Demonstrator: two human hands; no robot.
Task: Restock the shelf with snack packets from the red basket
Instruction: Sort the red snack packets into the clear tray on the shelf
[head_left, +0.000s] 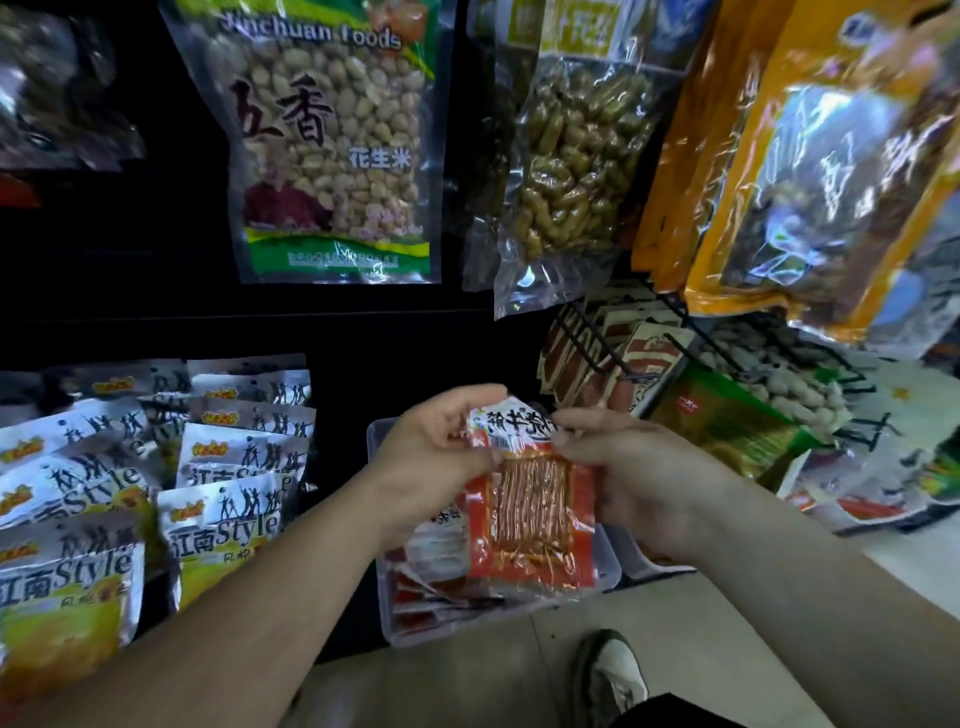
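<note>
Item in hand: one red snack packet (530, 512) with a clear window showing reddish strips and a white printed header, held upright between both hands, just above a clear plastic bin (385, 618). Left hand (434, 460): fingers curled over the packet's upper left edge, thumb against its front. Right hand (641, 480): fingers pinching the upper right corner, palm beside the packet's right side. Bin contents: further red packets (431, 574), lying flat and overlapping. Left of the bin: rows of silver-and-yellow packets (218, 519), standing and leaning back in overlapping ranks on the dark shelf. Above, hanging: a green-trimmed bag of peanuts (332, 156); beside it, to the right, a clear bag of twisted brown snacks (571, 171); further right, orange bags (810, 171), blurred. Right of the hands: a black wire rack (587, 348) with brown-and-red packets, and a green packet (727, 426) near it. Below: tiled floor (701, 623) and a shoe (613, 675).
</note>
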